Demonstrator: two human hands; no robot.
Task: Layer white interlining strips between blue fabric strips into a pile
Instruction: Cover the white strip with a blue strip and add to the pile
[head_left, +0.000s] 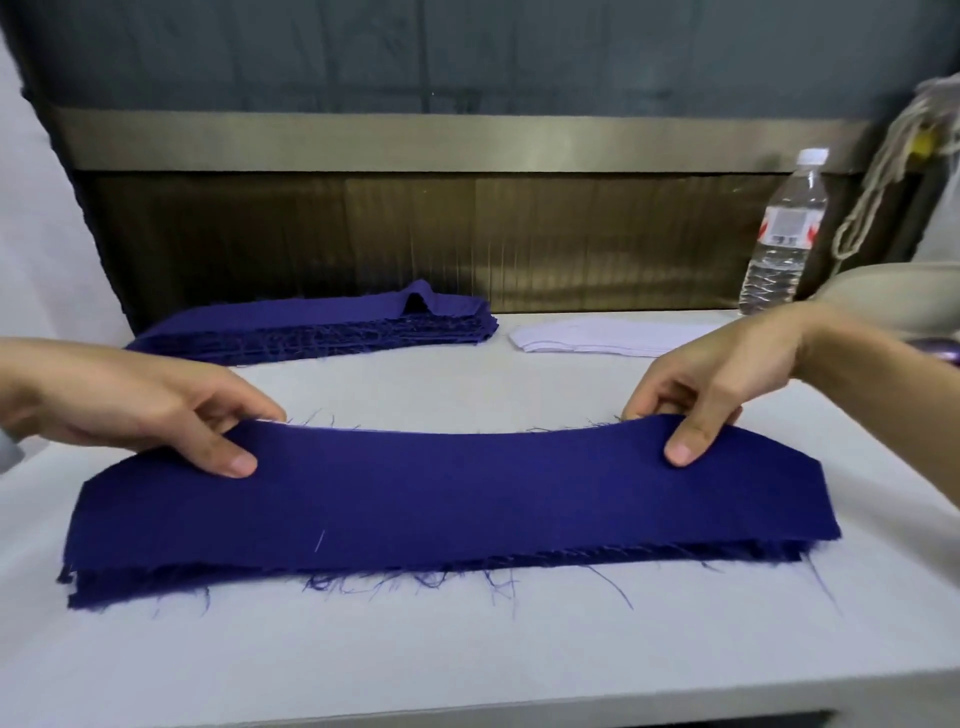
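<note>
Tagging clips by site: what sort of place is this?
Likely a garment workshop's worktable: frayed blue fabric strips piled near the front, a second blue stack and white interlining pieces behind.

Your left grip (156, 410) pinches the far edge of the top blue strip (452, 493) near its left end, thumb on top and fingers curled under. Your right grip (727, 384) holds the same edge near the right end in the same way. The strip lies on the near pile (156, 587) of blue strips, with its far edge raised and frayed threads along both long edges. Further back on the bench (467, 649) sit a blue stack (322, 327) at left and a white interlining stack (613, 335) beside it. A capped water bottle (784, 234) stands upright at far right.
</note>
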